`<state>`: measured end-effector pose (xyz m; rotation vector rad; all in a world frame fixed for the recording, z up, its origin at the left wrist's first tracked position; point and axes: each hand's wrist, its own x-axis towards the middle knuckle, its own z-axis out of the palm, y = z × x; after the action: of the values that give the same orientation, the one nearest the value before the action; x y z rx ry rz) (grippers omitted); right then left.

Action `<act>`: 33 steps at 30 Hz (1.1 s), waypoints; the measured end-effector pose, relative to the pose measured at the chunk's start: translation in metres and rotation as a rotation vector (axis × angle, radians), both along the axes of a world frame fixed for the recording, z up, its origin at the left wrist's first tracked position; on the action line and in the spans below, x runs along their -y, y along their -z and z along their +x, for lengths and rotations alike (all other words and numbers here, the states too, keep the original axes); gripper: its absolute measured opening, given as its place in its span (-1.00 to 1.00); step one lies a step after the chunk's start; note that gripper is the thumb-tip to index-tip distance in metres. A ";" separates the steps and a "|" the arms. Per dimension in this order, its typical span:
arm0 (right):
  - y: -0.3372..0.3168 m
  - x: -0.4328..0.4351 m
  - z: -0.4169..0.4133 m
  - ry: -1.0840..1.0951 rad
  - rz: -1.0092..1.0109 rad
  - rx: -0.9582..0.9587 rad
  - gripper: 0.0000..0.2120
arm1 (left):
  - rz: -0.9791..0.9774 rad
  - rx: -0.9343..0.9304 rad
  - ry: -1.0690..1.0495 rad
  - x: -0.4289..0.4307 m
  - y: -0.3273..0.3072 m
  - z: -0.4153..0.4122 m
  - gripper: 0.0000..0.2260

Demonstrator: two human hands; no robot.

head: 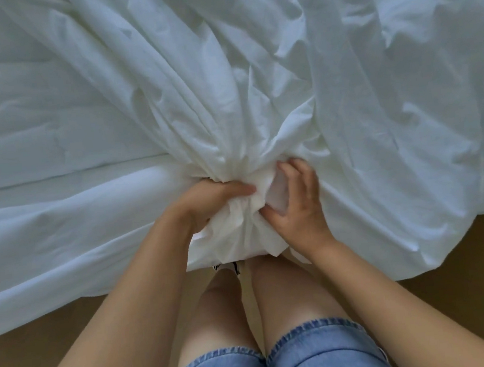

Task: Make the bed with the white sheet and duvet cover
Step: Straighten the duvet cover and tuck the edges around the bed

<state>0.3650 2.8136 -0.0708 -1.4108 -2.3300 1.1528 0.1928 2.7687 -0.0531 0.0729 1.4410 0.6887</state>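
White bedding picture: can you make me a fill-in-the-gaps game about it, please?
1. The left hand and right hand both grip a bunch of crumpled cotton bedding coloured ___.
2. The frayed denim shorts are coloured ___.
3. The smooth floor beside the bed is coloured ___.
Missing words: white; blue; brown.

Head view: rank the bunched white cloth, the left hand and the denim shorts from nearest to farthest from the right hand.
1. Bunched white cloth: gripped by the right hand, at its left.
2. Left hand: across the bunch, leftward.
3. Denim shorts: back at the body.
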 end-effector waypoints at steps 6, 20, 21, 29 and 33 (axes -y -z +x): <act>0.000 0.008 0.020 -0.081 0.028 0.277 -0.15 | 0.001 0.212 -0.269 0.016 -0.001 -0.003 -0.69; -0.014 -0.010 -0.004 -0.220 0.108 0.312 -0.55 | 0.050 -0.292 -0.009 0.004 -0.030 0.006 -0.72; -0.015 -0.015 -0.005 -0.223 0.131 0.301 -0.60 | 0.046 -0.298 -0.030 0.004 -0.031 0.007 -0.73; -0.036 -0.011 -0.011 -0.173 0.262 0.179 -0.72 | 0.127 0.073 -0.124 0.023 -0.056 -0.014 -0.55; -0.034 -0.011 -0.004 -0.191 0.136 0.225 -0.71 | 0.167 0.178 -0.269 0.029 -0.048 -0.001 -0.55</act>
<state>0.3609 2.8247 -0.0365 -1.3570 -2.6921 0.8978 0.1914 2.7396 -0.0049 -0.0533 1.2320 1.0107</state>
